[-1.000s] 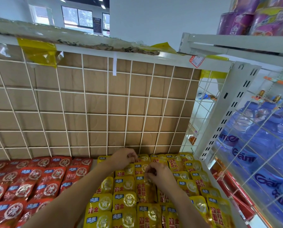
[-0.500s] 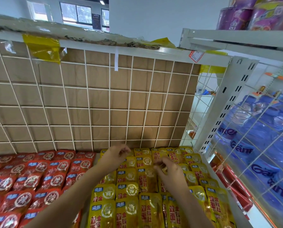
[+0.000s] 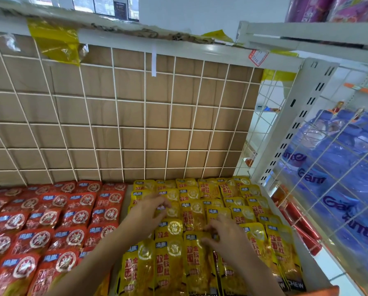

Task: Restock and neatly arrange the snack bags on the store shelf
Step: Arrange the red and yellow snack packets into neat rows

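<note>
Left part of the shelf (image 3: 126, 199): red snack bags (image 3: 50, 221) lying flat, labels up, in overlapping rows from the front to the back wall. They run out of view at the left edge.

Back wall: white wire grid (image 3: 114, 124) with brown cardboard (image 3: 136, 107) right behind it. Yellow tape (image 3: 54, 41) is stuck over the top rail, upper left.

Centre to right: yellow snack bags (image 3: 238, 210), same layout, flat overlapping rows, back row up against the grid. A narrow strip of bare shelf separates the red block from the yellow one.

Left hand (image 3: 145, 212): palm down on the yellow bags, on the left columns, about mid depth. The fingers are nearly straight and a little spread, tips lying on a bag's top end. It rests on the bags with no grip visible.

Right hand (image 3: 226, 238): to the right and nearer the camera, clear of the left hand, over the middle columns of the yellow block. The fingers are bent and the thumb reaches left, with the tips at the top edge of one bag. Cannot tell whether it pinches that bag or only touches it.

Right side: red-and-white price tag (image 3: 258, 57) on the top rail, then a white slotted shelf post (image 3: 296, 124). Past a wire side panel are wrapped water bottles (image 3: 339, 167) with blue caps. Red packs (image 3: 296, 223) lie low between the shelf edge and the bottles. Purple packages (image 3: 307, 7) sit on the shelf above, top right.
</note>
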The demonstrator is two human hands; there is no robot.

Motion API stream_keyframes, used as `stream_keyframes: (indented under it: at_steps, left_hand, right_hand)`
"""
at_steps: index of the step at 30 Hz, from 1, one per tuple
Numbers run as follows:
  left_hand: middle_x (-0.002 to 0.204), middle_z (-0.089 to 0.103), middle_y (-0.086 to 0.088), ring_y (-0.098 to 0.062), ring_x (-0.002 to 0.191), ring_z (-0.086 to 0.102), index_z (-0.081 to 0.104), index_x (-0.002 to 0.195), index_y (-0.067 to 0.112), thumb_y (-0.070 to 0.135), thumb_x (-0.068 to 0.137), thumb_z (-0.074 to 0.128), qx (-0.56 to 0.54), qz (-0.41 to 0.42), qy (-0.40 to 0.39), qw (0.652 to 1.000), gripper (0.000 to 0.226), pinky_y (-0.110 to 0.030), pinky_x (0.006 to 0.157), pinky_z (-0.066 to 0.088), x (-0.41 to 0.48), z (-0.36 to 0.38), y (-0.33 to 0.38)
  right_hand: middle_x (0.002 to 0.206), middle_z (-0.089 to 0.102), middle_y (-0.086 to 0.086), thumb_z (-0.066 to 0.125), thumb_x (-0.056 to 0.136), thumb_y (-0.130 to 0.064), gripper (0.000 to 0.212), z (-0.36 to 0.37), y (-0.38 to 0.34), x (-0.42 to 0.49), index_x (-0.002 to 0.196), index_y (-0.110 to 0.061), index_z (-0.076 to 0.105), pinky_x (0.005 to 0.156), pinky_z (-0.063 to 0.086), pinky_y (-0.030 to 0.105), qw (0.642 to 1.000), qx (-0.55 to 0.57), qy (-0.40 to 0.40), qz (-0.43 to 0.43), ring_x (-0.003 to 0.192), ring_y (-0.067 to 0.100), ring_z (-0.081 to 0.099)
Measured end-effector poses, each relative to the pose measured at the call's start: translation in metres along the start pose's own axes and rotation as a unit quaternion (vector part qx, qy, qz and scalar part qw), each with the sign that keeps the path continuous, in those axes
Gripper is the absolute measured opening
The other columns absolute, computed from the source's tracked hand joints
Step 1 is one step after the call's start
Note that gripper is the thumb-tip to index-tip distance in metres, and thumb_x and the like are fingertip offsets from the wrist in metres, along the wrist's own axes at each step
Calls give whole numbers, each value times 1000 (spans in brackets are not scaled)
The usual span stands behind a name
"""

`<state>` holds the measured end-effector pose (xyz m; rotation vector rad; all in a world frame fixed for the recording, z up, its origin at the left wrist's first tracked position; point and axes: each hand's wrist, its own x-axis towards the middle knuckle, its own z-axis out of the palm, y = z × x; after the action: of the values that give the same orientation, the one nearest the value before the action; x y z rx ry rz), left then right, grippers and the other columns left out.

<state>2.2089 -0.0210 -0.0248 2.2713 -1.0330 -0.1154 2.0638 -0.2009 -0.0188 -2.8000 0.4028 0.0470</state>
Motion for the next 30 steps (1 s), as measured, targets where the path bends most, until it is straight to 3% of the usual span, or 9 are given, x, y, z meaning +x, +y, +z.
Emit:
stream_keyframes:
  at_steps: [3,5,8,10,12,13,19,24,30]
  left_hand:
    - [127,46,11,-9,123,40,53,123,26,30,95,47,57,21,-33,998,29,-25,103,29,-14,5,8]
    - [145,30,12,-8,136,25,36,138,30,44,95,36,107,14,-77,991,45,-25,113,14,-25,9,16]
    - [154,2,16,-5,142,2,13,147,32,67,74,6,164,17,-98,981,81,-26,112,-11,-40,16,22]
    - [152,8,14,-7,141,15,24,145,29,68,79,10,215,41,-77,973,78,-29,117,-1,-48,21,19]
    - [145,34,8,-10,131,41,45,134,28,65,90,12,239,43,-108,964,66,-36,115,19,-53,27,17]
    - [143,42,6,-11,130,42,47,132,28,65,90,12,241,46,-130,961,66,-36,110,19,-56,28,17]
    - [138,49,9,-9,129,40,41,138,27,75,84,19,258,71,-180,946,76,-33,106,13,-65,35,15]
    - [136,51,10,-8,124,49,21,143,29,74,86,17,254,61,-170,950,73,-32,106,13,-69,37,18]
    - [137,51,9,-8,125,48,26,144,27,74,86,17,242,47,-206,947,75,-31,105,15,-70,35,21]
  right_hand:
    - [100,45,-13,59,85,-45,17,3,-1,4,98,-34,56,83,39,16,1000,29,2,9,98,2,48]
    - [95,45,-15,62,84,-41,14,3,-2,6,84,-38,48,77,36,13,998,64,0,17,92,1,47]
    - [90,52,-19,63,85,-35,19,1,-1,10,76,-39,46,65,36,10,992,118,14,32,82,-4,50]
    - [83,56,-18,62,87,-30,16,-1,0,13,78,-34,50,58,37,10,986,157,34,47,77,-4,52]
    - [78,57,-15,63,87,-26,14,-2,2,18,79,-31,53,60,40,12,983,168,48,56,74,-1,53]
    - [77,57,-13,63,87,-24,12,-2,3,21,80,-29,54,61,41,13,983,165,48,59,72,1,53]
    - [69,51,-14,65,84,-21,25,0,1,37,69,-35,50,59,37,15,986,155,25,49,64,-2,47]
    - [71,48,-17,66,83,-26,11,2,1,42,81,-30,55,61,38,18,989,134,22,53,72,0,48]
    - [72,51,-15,65,84,-27,10,4,1,41,83,-32,56,66,43,23,988,142,34,54,71,1,49]
